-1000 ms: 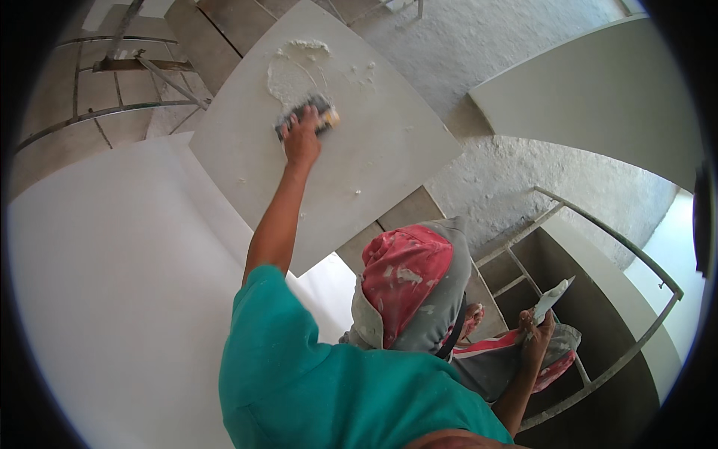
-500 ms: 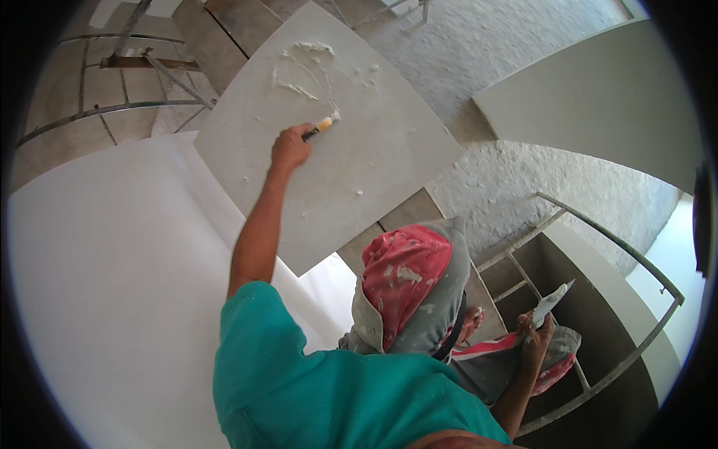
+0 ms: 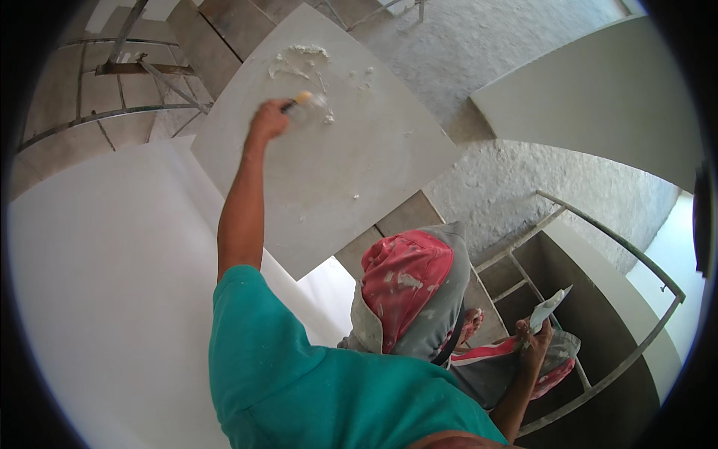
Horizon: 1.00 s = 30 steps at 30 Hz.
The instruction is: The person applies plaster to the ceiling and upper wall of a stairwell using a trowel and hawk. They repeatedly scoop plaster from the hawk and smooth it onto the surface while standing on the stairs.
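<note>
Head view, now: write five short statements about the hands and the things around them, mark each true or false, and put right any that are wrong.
1. The left hand grips a tool with a dark and yellow handle. True.
2. The right hand holds nothing. False: it holds a flat blade with white paste on it.
3. Lumps and smears of white paste lie on the pale board. True.
4. The person's sleeve is bright red. False: it is teal.
5. The trousers are grey and red, with pale splashes on them. True.
</note>
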Available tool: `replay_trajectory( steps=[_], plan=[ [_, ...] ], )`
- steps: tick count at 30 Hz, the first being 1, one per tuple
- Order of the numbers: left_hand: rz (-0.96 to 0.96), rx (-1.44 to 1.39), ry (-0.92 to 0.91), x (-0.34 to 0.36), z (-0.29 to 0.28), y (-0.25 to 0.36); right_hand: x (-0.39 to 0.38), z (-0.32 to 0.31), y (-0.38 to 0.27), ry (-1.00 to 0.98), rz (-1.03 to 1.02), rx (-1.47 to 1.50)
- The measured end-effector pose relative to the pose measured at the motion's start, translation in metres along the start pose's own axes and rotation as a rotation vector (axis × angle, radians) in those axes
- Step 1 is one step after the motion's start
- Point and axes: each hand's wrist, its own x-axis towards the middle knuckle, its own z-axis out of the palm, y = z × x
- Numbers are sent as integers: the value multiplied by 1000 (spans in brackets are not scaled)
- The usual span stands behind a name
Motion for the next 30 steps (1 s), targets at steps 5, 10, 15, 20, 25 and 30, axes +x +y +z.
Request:
replay_trajectory(
  steps=[5, 10, 15, 20, 25, 30],
  plan=[
    [-209, -8, 230, 69, -51, -35, -5, 6, -5, 128, 79, 92],
    [-283, 36, 129, 108, -35, -31, -5, 2, -2, 111, 77, 31],
    [-40, 117, 6, 47, -9, 16, -1, 5, -6, 31, 104, -120],
    [68, 161, -13, 16, -31, 9, -4, 5, -7, 37, 67, -44],
    [44, 76, 137, 78, -66, -7, -8, -7, 9, 44, 9, -177],
    [-18, 68, 142, 134, -43, 15, -14, -7, 6, 110, 33, -131]
  ],
)
